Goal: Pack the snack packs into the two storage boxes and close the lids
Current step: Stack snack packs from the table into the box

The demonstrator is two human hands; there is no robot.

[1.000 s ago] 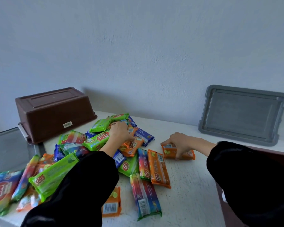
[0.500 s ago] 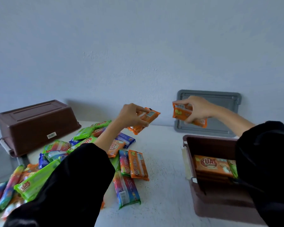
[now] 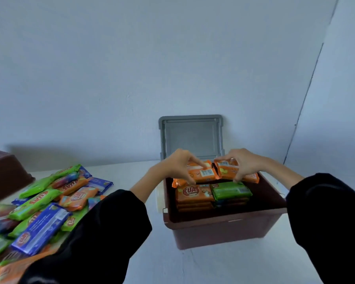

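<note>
An open brown storage box (image 3: 223, 224) stands on the white table at centre right, with stacked orange and green snack packs (image 3: 231, 190) inside. My left hand (image 3: 176, 167) pinches an orange snack pack (image 3: 203, 174) over the box's far side. Beside it, my right hand (image 3: 242, 163) grips a second orange snack pack (image 3: 226, 171), the two packs almost end to end. A heap of green, orange and blue snack packs (image 3: 43, 201) lies on the table at left. The second brown box (image 3: 4, 175) sits upside down at the far left edge.
A grey lid (image 3: 191, 136) leans upright against the wall just behind the open box. The white table (image 3: 168, 263) runs to the wall, and a wall corner rises at the right. My black sleeves fill the lower foreground.
Both hands lifted their orange packs from the table pile and carried them right, over the open box. The view swung right, so the box is now central and the upturned box nearly out of frame.
</note>
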